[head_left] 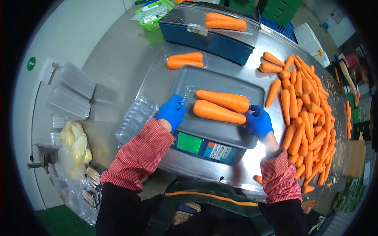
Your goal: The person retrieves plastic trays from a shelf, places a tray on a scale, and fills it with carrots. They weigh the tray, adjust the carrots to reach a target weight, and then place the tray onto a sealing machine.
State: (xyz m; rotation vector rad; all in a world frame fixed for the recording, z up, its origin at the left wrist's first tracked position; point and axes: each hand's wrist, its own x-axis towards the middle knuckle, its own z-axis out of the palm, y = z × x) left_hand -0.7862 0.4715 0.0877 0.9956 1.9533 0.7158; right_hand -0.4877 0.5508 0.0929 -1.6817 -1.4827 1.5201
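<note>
Two carrots (221, 107) lie side by side in a clear plastic tray (189, 93) on the grey platform of a digital scale (256, 93), whose display is lit green. My left hand (172, 113), in a blue glove, pinches the tray's left edge. At the other end, my right hand (260, 122), gloved the same way, has its fingers curled on the tray's right edge, close to the carrots' thick ends. Its fingertips are partly hidden. Stacked clear trays (137, 118) stand just left of the scale, beside my left forearm.
Loose carrots (307, 114) are heaped on the steel table to the right. Behind the scale lies a packed pair of carrots (185, 61). Another pack (225, 23) rests on a dark wrapping machine (206, 45). A green basket (153, 19) sits at the back left.
</note>
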